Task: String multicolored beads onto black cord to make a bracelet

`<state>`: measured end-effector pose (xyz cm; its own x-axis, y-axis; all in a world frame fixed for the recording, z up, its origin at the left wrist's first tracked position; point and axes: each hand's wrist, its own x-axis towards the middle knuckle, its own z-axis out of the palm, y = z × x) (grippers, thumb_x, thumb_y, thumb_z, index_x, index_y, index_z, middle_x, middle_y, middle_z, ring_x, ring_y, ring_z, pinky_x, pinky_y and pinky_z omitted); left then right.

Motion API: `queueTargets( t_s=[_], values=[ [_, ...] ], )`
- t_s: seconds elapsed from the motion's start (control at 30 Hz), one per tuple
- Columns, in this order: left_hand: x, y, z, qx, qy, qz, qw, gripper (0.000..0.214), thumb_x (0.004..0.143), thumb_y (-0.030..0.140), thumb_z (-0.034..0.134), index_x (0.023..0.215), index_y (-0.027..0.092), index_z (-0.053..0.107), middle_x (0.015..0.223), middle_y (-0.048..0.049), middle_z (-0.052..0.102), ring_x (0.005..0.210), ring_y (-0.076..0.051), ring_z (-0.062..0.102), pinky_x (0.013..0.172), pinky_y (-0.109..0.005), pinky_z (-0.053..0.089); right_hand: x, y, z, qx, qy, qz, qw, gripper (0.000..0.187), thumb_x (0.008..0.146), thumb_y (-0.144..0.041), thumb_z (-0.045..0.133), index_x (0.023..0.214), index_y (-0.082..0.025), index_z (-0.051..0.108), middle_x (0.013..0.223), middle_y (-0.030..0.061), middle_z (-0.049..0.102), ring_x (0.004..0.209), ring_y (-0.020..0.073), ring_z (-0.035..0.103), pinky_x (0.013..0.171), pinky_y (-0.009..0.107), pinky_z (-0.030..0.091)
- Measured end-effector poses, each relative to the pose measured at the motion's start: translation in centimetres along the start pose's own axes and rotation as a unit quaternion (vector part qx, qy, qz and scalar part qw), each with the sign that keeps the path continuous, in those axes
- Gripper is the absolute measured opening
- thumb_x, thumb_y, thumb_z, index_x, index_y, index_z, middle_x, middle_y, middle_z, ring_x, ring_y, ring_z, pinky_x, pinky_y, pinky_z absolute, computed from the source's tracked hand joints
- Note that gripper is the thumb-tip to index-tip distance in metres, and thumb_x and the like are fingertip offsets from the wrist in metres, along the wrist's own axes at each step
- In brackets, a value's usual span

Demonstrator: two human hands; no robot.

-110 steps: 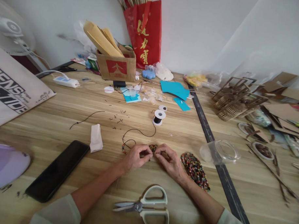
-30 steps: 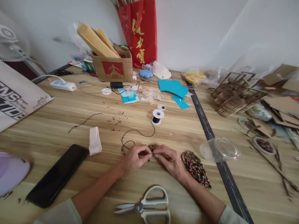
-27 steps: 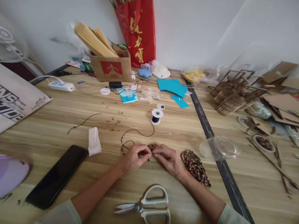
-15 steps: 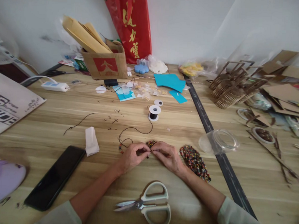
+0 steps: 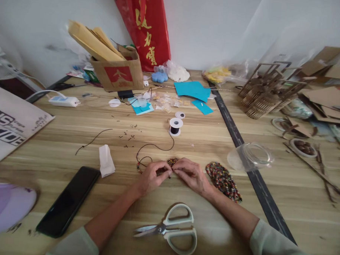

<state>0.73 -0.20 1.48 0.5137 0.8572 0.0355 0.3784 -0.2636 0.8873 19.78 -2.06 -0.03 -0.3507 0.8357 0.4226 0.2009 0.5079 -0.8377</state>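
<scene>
Through the head camera I look forward and down, fairly near the surface (image 5: pixel 216 237), left grip (image 5: pixel 154 177) and right grip (image 5: pixel 192 175) mid-view, wall (image 5: pixel 212 28) beyond

beads (image 5: pixel 172 161): multicoloured | cord (image 5: pixel 152 144): black | spool (image 5: pixel 176 123): white | scissor handles (image 5: pixel 167 235): cream | bag (image 5: pixel 157 26): red, gold characters

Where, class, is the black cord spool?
In the head view, the spool stands slightly right of centre, beyond the right hand, in front of a white disc.

The dark bit (image 5: pixel 172 170) pinched by the left hand (image 5: pixel 153 177) and right hand (image 5: pixel 193 176) is too small to identify
</scene>
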Motion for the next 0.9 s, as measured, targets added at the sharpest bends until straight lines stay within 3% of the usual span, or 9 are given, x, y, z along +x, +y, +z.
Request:
queueTargets(
  t_s=[0.9],
  values=[
    [-0.13,-0.34,0.11,-0.010,0.003,-0.003,1.000,0.012,0.080,0.019,0.057,0.071,0.014,0.063,0.064,0.0011,0.061,0.061,-0.011,0.051,0.061,-0.020,0.041,-0.21,0.14,0.01,-0.018,-0.002,0.026,0.999,0.014,0.092,-0.024,0.055,0.096,-0.017,0.067,0.092,0.0089,0.068,0.088,0.0176,0.064,0.080,0.030,0.052]
  ],
)
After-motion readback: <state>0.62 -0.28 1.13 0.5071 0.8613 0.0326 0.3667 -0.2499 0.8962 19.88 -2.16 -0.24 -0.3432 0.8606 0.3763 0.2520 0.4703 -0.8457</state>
